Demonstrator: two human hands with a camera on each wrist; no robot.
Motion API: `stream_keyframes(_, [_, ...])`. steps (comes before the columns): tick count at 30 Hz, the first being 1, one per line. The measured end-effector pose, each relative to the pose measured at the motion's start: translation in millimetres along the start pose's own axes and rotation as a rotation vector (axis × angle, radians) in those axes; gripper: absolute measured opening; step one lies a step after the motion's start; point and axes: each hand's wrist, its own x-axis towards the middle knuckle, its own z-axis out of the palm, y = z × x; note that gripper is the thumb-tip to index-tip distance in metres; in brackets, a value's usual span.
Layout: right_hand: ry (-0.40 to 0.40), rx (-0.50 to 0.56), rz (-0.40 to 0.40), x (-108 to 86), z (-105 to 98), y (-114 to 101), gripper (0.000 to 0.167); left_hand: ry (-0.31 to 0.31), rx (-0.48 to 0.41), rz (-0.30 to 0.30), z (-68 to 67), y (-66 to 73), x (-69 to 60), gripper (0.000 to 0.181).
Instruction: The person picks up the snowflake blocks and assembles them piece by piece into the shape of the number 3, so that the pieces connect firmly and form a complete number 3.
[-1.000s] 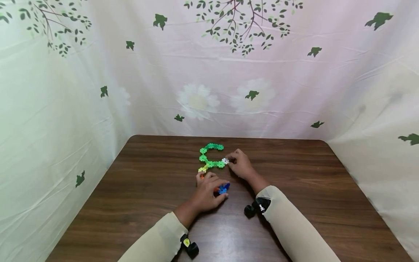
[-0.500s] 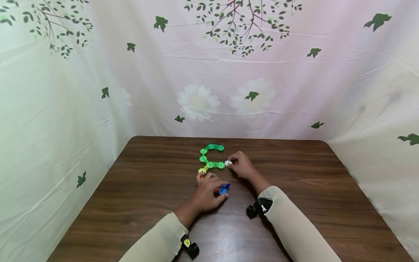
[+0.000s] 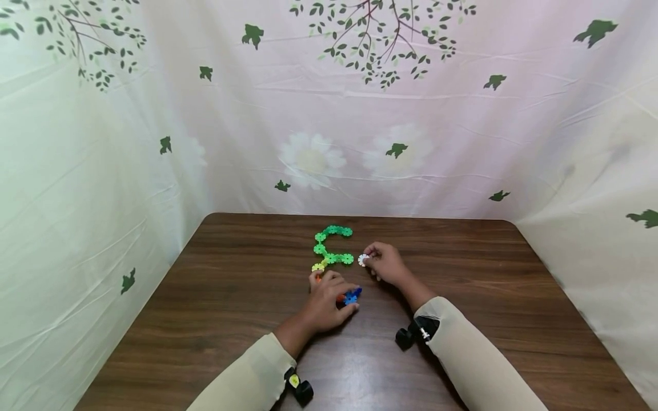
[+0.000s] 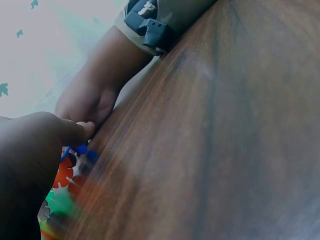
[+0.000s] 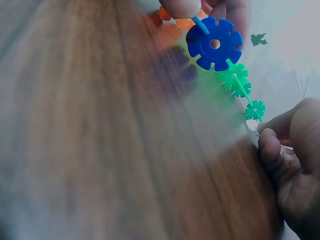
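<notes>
A chain of notched plastic interlocking discs lies on the table, its green discs (image 3: 330,258) curving at the back. From there yellow discs (image 3: 318,266) lead to orange and blue ones under my left hand (image 3: 323,299). My left fingers and thumb bend round this near part, and a blue disc (image 5: 215,44) shows beside the thumb in the right wrist view. My right hand (image 3: 388,264) pinches a white disc (image 3: 362,260) just right of the green end, apart from it. Orange discs (image 4: 63,172) show partly under the left hand in the left wrist view.
The brown wooden table (image 3: 216,308) has its far edge just behind the green discs. A printed cloth (image 3: 339,114) hangs on the back and both sides. Black wrist cameras (image 3: 406,338) are strapped at both cuffs.
The right hand has drawn the white disc rightward and slightly nearer, away from the green end, leaving a gap. The white disc has turned flatter to view. The left hand stays put.
</notes>
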Motion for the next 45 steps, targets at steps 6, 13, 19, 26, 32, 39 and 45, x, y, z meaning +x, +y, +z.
stream_keyframes(6, [-0.033,0.025,0.035,-9.3,-5,0,0.021,-0.001,-0.004,-0.001,-1.3,1.8,0.7,0.039])
stream_keyframes(13, [-0.123,0.104,0.074,-29.3,-12,1,0.025,-0.002,-0.008,-0.004,-2.1,3.2,1.9,0.038])
stream_keyframes(19, [-0.174,0.160,0.110,-45.6,-13,-5,0.030,-0.011,-0.015,-0.007,-2.7,4.0,1.5,0.039])
stream_keyframes(26, [-0.179,0.161,0.119,-53.6,-11,-6,0.030,-0.035,-0.033,-0.022,-3.5,5.6,0.3,0.039])
stream_keyframes(32, [-0.206,0.155,0.068,-58.0,-10,-6,0.033,-0.019,-0.033,-0.018,-3.4,5.8,0.5,0.039])
stream_keyframes(39, [-0.223,0.166,0.063,-60.2,-9,-7,0.037,0.007,-0.042,-0.007,-1.0,4.1,-0.5,0.038])
stream_keyframes(45, [-0.235,0.262,0.113,-62.4,-8,-10,0.041,0.042,-0.011,0.024,0.0,4.3,-0.2,0.038])
